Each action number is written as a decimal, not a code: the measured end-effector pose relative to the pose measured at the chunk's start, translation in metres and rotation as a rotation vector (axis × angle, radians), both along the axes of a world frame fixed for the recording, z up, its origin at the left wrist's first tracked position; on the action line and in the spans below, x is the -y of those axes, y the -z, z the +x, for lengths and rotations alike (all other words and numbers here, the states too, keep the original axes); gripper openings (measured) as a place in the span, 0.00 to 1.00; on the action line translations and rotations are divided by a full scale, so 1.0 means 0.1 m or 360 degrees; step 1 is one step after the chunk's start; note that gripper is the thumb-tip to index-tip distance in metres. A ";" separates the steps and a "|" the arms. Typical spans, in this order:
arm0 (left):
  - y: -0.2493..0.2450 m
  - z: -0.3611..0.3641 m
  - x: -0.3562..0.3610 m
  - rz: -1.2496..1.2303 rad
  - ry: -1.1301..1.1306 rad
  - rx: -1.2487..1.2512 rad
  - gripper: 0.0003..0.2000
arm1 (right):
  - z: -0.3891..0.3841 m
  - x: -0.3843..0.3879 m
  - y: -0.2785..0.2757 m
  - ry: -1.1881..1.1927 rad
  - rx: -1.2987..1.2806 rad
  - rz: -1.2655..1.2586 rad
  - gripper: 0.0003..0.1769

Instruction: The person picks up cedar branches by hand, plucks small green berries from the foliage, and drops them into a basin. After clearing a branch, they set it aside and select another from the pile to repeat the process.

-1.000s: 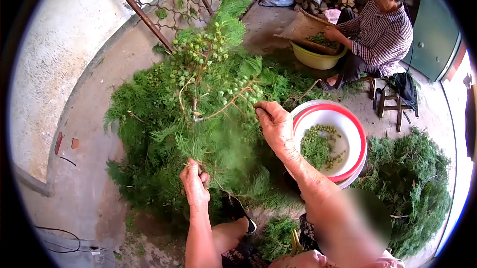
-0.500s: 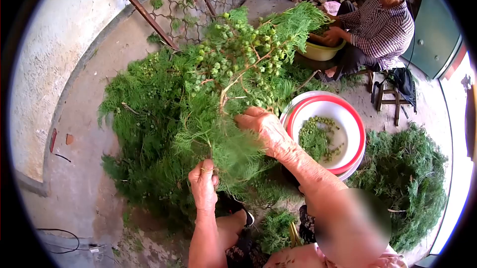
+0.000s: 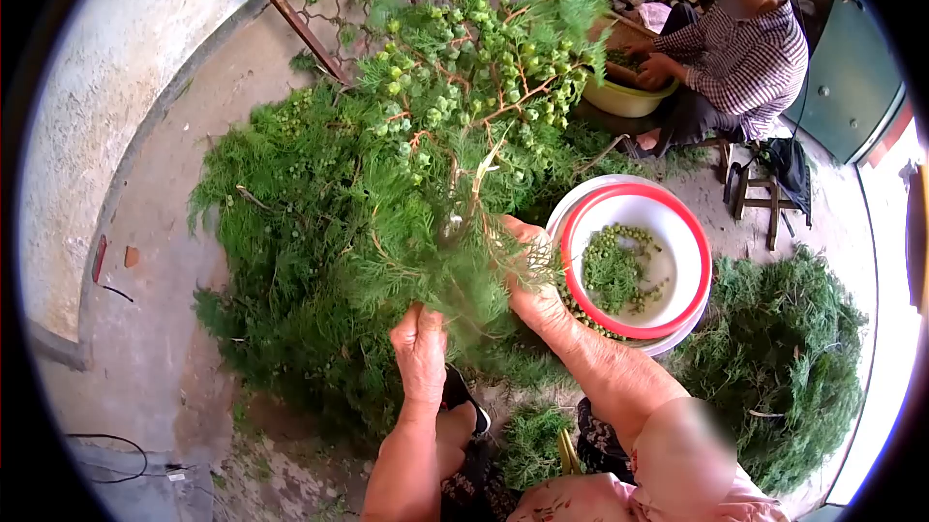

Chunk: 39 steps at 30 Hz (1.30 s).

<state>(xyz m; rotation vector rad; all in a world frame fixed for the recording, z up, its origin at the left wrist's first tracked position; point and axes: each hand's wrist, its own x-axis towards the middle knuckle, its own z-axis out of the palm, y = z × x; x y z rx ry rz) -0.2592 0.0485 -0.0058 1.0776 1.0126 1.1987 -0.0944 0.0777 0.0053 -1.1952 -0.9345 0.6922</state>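
Note:
A leafy cypress branch (image 3: 527, 101) with clusters of round green cones stands up in front of me, its torn pale wood showing near the middle. Low on its stem, my left hand (image 3: 419, 348) is closed in a fist. My right hand (image 3: 532, 266) is closed among the feathery twigs on the branch's right side, its fingertips partly covered by foliage. Right beside that hand is a red-rimmed white basin (image 3: 682, 275) holding green cones (image 3: 619, 256) and bits of leaf. It sits in a larger pale basin (image 3: 668, 343) that also has cones in it.
A large heap of cut branches (image 3: 281, 299) lies at left, another green pile (image 3: 789, 357) at right. Across from me a person (image 3: 740, 62) sits with both hands in a yellow basin (image 3: 629, 99). A wooden stool (image 3: 764, 198) and wire mesh panel (image 3: 319, 0) stand nearby.
The branch has shifted upward and turned slightly. My left hand has moved a little up and right; my right hand has moved slightly right and down, deeper into the twigs.

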 end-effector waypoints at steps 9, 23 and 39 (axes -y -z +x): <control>0.06 0.33 0.07 -0.0081 -0.0009 0.0026 0.20 | 0.06 0.11 -0.24 -0.0346 -0.1382 0.0111 0.10; 0.01 0.61 0.21 -0.0312 0.0085 0.0242 0.19 | 0.30 0.01 -0.02 -0.0152 -0.1232 -0.0019 0.15; -0.02 0.46 0.18 -0.0419 -0.0246 0.0528 0.14 | 0.17 0.14 -0.50 0.0025 0.0344 -0.0300 0.09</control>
